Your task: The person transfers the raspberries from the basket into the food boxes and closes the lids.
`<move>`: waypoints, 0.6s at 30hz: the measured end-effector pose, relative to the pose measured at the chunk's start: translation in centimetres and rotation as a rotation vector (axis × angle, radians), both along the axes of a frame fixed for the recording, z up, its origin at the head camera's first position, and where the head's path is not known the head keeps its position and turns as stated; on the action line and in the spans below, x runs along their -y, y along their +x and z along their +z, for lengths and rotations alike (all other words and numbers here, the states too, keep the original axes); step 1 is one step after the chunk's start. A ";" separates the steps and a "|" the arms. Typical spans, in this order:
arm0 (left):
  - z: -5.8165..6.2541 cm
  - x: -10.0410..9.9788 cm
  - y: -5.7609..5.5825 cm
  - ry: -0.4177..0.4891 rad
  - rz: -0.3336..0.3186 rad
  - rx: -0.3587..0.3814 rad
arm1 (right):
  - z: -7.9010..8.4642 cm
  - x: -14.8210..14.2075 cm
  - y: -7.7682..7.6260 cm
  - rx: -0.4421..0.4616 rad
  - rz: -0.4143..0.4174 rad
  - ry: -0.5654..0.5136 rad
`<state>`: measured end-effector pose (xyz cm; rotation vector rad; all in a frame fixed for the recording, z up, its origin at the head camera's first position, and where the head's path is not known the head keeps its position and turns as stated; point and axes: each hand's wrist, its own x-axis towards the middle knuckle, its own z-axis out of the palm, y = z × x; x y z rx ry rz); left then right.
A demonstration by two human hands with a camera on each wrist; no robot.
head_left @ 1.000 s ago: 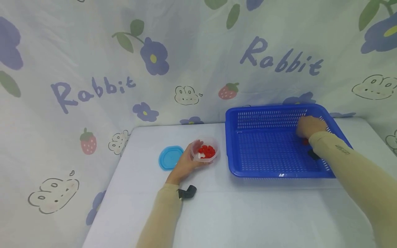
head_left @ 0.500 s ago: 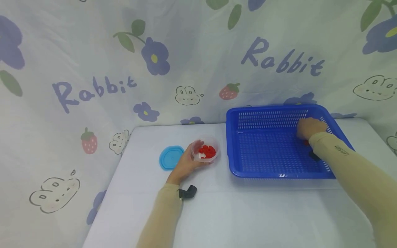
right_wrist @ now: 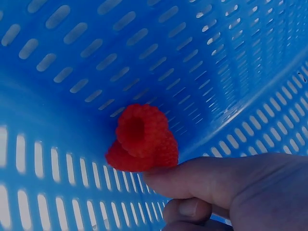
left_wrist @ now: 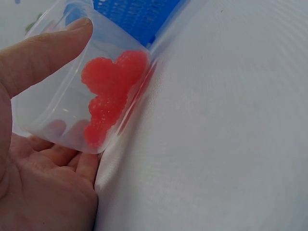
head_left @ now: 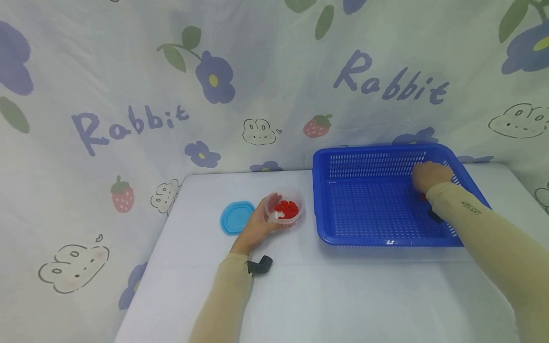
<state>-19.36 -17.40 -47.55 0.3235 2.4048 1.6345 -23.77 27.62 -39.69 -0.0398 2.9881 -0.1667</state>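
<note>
My left hand (head_left: 258,225) grips a clear plastic cup (left_wrist: 45,103) from its side, thumb along the wall and fingers beneath. Several red raspberries (left_wrist: 103,74) rest together in the cup; it stands tilted in the left wrist view, close to the white tabletop. A blue lid (head_left: 235,218) lies flat beside my left hand. My right hand (head_left: 431,177) reaches into the right part of the blue basket (head_left: 388,241). In the right wrist view its curled fingers pinch a small cluster of raspberries (right_wrist: 144,132), one with its hollow end facing out. The far fingertips are hidden behind them.
The basket's slotted side walls (right_wrist: 43,161) rise around my right hand. A patterned curtain (head_left: 266,85) hangs behind the white table (head_left: 326,295). The table's left edge runs beyond the lid. A black wrist camera (head_left: 259,265) sits on my left sleeve.
Almost nothing differs. My left hand keeps its grip on the cup, and my right hand stays in the basket with only a slight shift.
</note>
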 end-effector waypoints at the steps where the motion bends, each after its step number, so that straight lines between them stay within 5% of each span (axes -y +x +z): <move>1: 0.0 0.0 0.0 0.000 0.001 0.004 | 0.0 0.0 0.0 0.002 0.000 0.002; 18: 0.0 0.0 0.0 -0.001 -0.003 0.003 | -0.3 -0.4 -0.5 0.143 -0.068 -0.049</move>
